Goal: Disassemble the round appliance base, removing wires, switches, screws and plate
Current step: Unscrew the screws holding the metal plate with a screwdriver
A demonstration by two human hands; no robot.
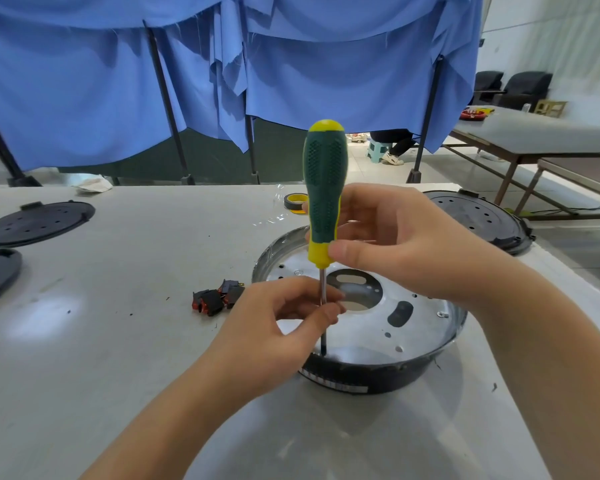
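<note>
A: Which step is shown?

B: Screw removal. The right hand (392, 244) grips the green-and-yellow-handled screwdriver (324, 199); left hand (284, 323) fingers pinch its steel shaft, tip down at the near rim of the round black appliance base (378, 375) with its silver metal plate (420, 327), on the white table (118, 341).

A: Next?

B: Probably seating the tip, then turning.

A: Nearby?

B: Red-and-black switches (217, 297) lie left of the base, nothing obstructing.

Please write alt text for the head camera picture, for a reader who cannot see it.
A person's right hand holds a green and yellow screwdriver upright while the left hand pinches its shaft, tip down inside a round appliance base on a white table. Black and red switches lie just left of the base.
</note>
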